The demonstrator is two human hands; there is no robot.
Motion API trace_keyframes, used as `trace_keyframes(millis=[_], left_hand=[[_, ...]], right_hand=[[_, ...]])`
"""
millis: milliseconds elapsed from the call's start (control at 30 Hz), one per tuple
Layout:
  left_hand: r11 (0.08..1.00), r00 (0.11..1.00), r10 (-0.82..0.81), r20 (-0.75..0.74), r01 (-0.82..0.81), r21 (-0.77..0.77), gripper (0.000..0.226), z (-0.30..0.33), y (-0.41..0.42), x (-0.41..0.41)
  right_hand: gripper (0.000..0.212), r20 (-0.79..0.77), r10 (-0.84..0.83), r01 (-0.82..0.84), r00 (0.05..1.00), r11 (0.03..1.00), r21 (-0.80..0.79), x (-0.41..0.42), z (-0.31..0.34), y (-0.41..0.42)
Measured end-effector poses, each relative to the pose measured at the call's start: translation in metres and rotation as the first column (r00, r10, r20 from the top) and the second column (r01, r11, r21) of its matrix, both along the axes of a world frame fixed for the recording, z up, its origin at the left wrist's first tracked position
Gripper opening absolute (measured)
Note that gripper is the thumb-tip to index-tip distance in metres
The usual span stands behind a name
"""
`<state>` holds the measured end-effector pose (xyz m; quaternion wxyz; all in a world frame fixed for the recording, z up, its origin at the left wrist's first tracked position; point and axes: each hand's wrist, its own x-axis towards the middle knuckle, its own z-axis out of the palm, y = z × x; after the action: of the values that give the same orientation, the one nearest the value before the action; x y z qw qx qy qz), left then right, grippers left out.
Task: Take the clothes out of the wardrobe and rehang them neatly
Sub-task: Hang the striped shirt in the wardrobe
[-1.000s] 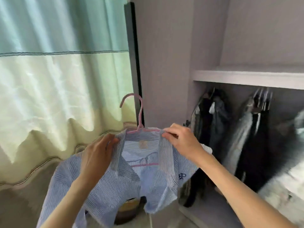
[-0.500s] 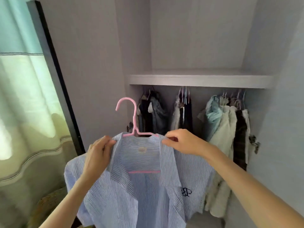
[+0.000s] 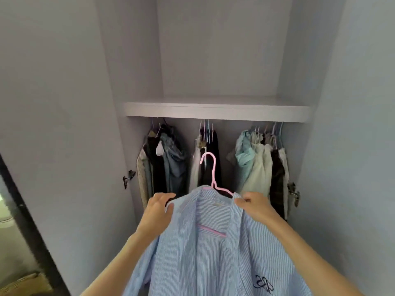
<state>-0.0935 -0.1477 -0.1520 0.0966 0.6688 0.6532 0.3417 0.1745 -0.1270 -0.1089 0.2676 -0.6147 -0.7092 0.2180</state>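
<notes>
I hold the striped shirt (image 3: 205, 253) between my two hands, in front of the open wardrobe (image 3: 213, 107). My left hand (image 3: 157, 212) grips its left shoulder with curled fingers, and my right hand (image 3: 257, 207) pinches the right side of the collar. The shirt sits on a pink hanger (image 3: 211, 174), whose hook stands up above my hands. Beyond the hands, hanging clothes (image 3: 256, 163) are in three groups under the shelf.
</notes>
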Motion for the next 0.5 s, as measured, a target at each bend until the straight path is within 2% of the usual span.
trace_keyframes(millis=[133, 233, 300, 400, 500], left_hand=[[0.999, 0.999, -0.032, 0.024, 0.032, 0.015, 0.031, -0.008, 0.031, 0.025], [0.999, 0.999, -0.052, 0.010, 0.051, 0.016, 0.031, -0.012, 0.054, 0.043], [0.997, 0.997, -0.074, 0.006, 0.074, -0.004, 0.031, -0.016, 0.069, 0.054], [0.994, 0.994, -0.105, 0.014, 0.105, -0.027, 0.030, -0.026, 0.088, 0.068], [0.995, 0.995, -0.103, 0.005, 0.103, 0.015, 0.029, -0.030, 0.107, 0.075]], right_hand=[[0.042, -0.170, -0.182, 0.166, 0.968, 0.981, -0.105, 0.026, -0.017, 0.012], [0.038, -0.290, -0.271, 0.223, 0.918, 0.956, -0.189, 0.038, -0.029, 0.021], [0.037, -0.314, -0.267, 0.213, 0.911, 0.957, -0.197, 0.041, -0.034, 0.028], [0.037, -0.280, -0.173, 0.127, 0.944, 0.976, -0.176, 0.037, -0.036, 0.043], [0.034, -0.275, -0.116, 0.079, 0.954, 0.987, -0.141, 0.027, -0.034, 0.063]])
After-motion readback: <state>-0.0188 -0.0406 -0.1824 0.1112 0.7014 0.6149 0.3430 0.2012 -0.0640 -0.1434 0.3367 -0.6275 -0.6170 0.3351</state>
